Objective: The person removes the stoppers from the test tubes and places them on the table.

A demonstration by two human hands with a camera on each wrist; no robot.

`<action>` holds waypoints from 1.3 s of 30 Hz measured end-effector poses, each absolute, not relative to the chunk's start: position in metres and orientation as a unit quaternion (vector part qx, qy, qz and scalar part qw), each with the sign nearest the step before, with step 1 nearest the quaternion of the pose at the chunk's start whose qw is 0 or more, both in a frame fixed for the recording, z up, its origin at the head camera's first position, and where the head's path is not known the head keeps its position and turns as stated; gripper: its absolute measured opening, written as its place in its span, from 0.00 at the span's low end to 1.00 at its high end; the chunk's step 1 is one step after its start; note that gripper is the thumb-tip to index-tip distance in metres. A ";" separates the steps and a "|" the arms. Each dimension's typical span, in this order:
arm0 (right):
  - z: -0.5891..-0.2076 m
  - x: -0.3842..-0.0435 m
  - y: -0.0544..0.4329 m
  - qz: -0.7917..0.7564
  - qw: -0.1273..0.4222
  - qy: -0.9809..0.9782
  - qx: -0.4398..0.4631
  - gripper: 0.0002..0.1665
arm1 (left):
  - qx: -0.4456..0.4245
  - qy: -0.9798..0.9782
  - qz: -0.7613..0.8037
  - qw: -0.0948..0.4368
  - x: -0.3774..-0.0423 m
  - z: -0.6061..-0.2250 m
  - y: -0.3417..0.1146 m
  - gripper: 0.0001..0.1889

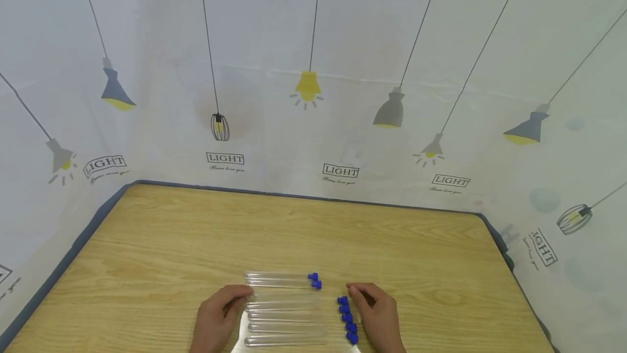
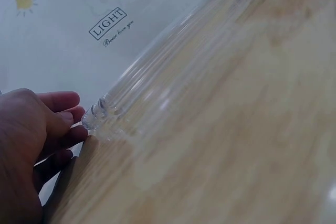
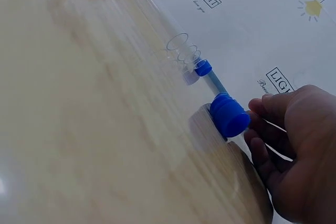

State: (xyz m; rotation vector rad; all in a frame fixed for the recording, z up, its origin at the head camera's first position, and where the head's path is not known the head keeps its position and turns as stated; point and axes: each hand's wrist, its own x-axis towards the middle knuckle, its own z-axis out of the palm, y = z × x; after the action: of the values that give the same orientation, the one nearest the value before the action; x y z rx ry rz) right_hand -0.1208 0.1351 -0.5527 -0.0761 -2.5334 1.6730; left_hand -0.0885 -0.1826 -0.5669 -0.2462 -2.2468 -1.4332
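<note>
Clear test tubes lie side by side on the table, rounded ends to the left. The two farthest tubes (image 1: 279,278) carry blue caps (image 1: 316,284); several nearer tubes (image 1: 284,317) have uncapped mouths facing right. My left hand (image 1: 219,312) has its fingertips right at the rounded ends, seen closer in the left wrist view beside a tube end (image 2: 92,116). To the right of the mouths, several loose blue caps (image 1: 347,318) form a short column. Just right of that column is my right hand (image 1: 377,309), fingers loosely bent, fingertips close behind a cap (image 3: 229,116) in the right wrist view.
The wooden table (image 1: 294,233) stretches beyond the tubes to a dark edge strip at the back. Behind it and along both sides hangs a white sheet (image 1: 264,43) printed with lamps and the word LIGHT. Bright glare lies on the table near its front.
</note>
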 end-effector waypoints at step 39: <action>-0.542 -0.131 0.106 0.459 0.021 -0.886 0.059 0.09 | 0.105 -0.885 -0.417 0.178 -0.096 -0.550 -0.173 0.07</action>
State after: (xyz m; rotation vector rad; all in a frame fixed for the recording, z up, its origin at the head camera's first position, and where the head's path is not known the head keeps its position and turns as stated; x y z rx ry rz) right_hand -0.1306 0.1064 -0.5421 0.1842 -2.7484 1.4220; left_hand -0.0963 -0.1729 -0.5498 0.2981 -2.5040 -1.1798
